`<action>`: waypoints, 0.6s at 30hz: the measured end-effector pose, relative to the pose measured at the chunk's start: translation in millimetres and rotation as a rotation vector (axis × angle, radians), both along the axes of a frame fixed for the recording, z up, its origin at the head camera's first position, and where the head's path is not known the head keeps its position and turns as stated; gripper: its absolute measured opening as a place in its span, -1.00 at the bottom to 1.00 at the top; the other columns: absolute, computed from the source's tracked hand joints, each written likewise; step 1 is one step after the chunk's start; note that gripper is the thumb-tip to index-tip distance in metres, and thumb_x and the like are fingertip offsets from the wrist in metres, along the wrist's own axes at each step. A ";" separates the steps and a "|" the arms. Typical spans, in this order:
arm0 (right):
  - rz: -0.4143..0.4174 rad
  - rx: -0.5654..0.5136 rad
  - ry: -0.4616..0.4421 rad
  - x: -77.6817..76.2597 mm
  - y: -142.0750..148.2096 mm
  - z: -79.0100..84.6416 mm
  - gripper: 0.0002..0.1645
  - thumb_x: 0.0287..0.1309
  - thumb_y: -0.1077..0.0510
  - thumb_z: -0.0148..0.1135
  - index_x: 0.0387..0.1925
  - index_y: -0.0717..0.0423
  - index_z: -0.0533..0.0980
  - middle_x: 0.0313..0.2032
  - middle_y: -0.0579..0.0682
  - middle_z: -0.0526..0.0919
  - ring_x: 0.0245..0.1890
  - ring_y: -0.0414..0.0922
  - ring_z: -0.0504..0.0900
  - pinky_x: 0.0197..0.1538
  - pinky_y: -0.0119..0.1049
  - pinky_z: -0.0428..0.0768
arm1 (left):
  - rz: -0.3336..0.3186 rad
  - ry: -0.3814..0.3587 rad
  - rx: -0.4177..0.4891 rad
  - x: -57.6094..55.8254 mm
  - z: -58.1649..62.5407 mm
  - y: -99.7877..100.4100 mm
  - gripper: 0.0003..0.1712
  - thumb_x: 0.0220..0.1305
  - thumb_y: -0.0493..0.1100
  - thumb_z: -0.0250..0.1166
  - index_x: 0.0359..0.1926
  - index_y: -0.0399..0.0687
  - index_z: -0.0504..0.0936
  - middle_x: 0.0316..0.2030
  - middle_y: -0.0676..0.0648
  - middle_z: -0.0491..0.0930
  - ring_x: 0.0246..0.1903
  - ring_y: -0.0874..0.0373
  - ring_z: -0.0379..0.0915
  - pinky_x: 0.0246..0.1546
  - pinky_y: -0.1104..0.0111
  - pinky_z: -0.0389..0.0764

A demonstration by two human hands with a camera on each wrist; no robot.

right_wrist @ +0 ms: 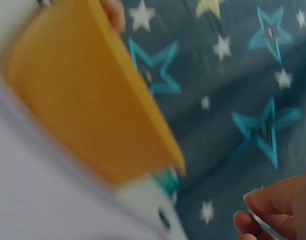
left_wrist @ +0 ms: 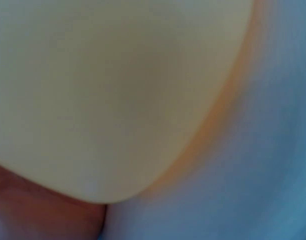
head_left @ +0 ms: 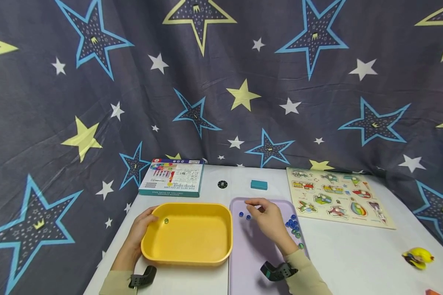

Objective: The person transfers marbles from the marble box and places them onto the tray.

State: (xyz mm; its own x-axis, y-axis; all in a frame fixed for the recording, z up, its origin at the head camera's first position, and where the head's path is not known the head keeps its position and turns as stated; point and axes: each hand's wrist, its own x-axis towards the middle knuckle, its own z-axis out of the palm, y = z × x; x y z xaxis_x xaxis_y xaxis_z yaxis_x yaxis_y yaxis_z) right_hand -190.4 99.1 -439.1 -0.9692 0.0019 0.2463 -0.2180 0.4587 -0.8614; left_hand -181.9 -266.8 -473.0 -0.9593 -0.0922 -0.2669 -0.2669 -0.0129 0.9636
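Observation:
My left hand (head_left: 138, 231) grips the left rim of a yellow tray (head_left: 186, 258), thumb over the edge. Inside that tray, near its left end, lies one green marble (head_left: 166, 221). Over the upper part of a lilac tray (head_left: 249, 250) hovers my right hand (head_left: 268, 219), its thumb and fingers (right_wrist: 275, 200) bent close together. Whether a marble sits between those fingertips cannot be made out. Two blue marbles (head_left: 248, 217) lie just below them. Along the lilac tray's right side is a group of blue marbles (head_left: 291, 223) with several green marbles (head_left: 297, 235).
Behind the trays lie a flat teal-edged box (head_left: 173, 178), a black round disc (head_left: 222, 184) and a teal block (head_left: 259, 185). A wooden picture puzzle board (head_left: 337, 198) is at the back right. Farther right sits a yellow toy (head_left: 419, 257). A starry curtain (head_left: 214, 98) hangs behind the table.

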 end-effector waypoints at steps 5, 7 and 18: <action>0.203 0.039 0.064 11.4 -50.5 20.6 -0.86 0.05 0.18 0.22 -0.30 -0.04 0.62 -0.36 -0.21 0.59 -0.51 -0.21 0.46 -0.49 -0.40 0.47 | -0.002 0.003 0.002 0.2 1.3 -0.2 -0.51 0.14 -0.20 -0.03 0.15 -0.01 0.37 0.10 -0.06 0.37 0.04 0.00 0.30 0.02 0.30 0.39; 0.283 0.083 0.069 12.3 -73.1 23.1 -0.87 0.06 0.16 0.22 -0.31 -0.04 0.62 -0.37 -0.23 0.57 -0.51 -0.23 0.46 -0.49 -0.41 0.47 | 0.003 -0.003 0.012 -0.2 1.6 -0.7 -0.51 0.14 -0.20 -0.02 0.15 -0.01 0.38 0.11 -0.06 0.37 0.04 0.00 0.30 0.03 0.29 0.38; 0.456 0.160 -0.103 -4.9 -161.6 -2.2 -0.87 0.01 0.15 0.23 -0.34 0.02 0.61 -0.51 -0.25 0.54 -0.58 -0.33 0.40 -0.49 -0.48 0.39 | -0.005 0.027 -0.016 -1.1 -1.2 0.1 -0.53 0.14 -0.21 -0.03 0.13 -0.04 0.40 0.07 -0.08 0.39 -0.02 0.03 0.34 -0.05 0.35 0.42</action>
